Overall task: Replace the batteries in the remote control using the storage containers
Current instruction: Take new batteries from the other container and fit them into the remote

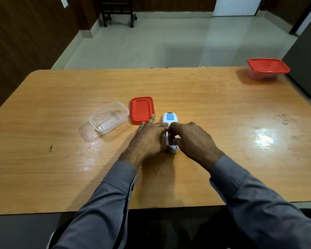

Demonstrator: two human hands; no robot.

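Observation:
A white remote control (170, 118) lies back-up on the wooden table (223, 123), its blue label at the far end and its battery bay uncovered. My left hand (149, 139) steadies its left side with fingers spread. My right hand (192, 141) pinches a dark red battery (172, 137) in the bay between thumb and fingers. A clear container (109, 117) without its lid stands to the left. Its red lid (141, 110) lies flat beside it. I cannot tell what the container holds.
A second clear container with a red lid on (267, 68) stands at the far right corner of the table. A grey cabinet (307, 60) sits against that corner. A wheeled chair base (118, 13) stands on the floor beyond the table.

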